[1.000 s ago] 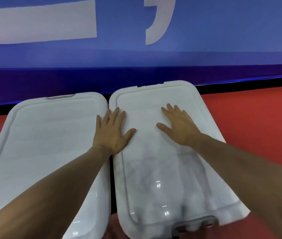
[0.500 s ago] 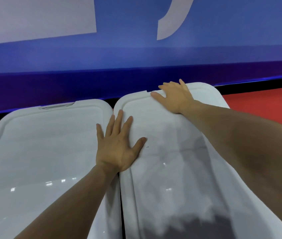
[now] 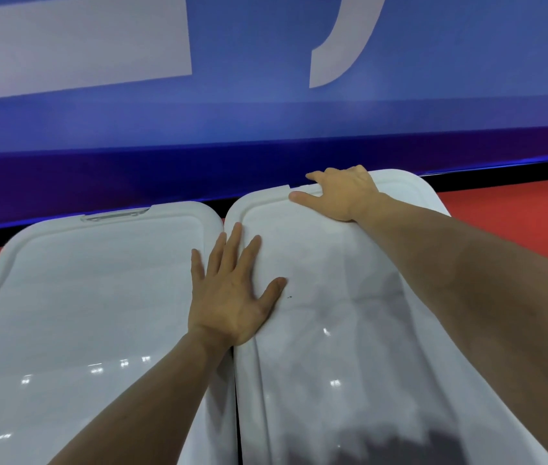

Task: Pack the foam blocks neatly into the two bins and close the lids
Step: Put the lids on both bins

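Note:
Two white plastic bins stand side by side with their lids on. The left lid point(image 3: 74, 297) has a clear latch at its far edge. My left hand point(image 3: 229, 297) lies flat with spread fingers across the seam, its palm on the near left part of the right lid point(image 3: 349, 330). My right hand point(image 3: 339, 193) is at the far edge of the right lid, fingers curled over the rim and thumb on top. The foam blocks are hidden under the lids.
A blue banner with white lettering point(image 3: 266, 112) hangs right behind the bins. Red floor point(image 3: 517, 223) shows to the right and at the far left. The bins touch along the middle seam.
My right hand has moved from the middle of the right lid to its far edge and curled over the rim. My left hand stays flat at the seam. The view has moved closer.

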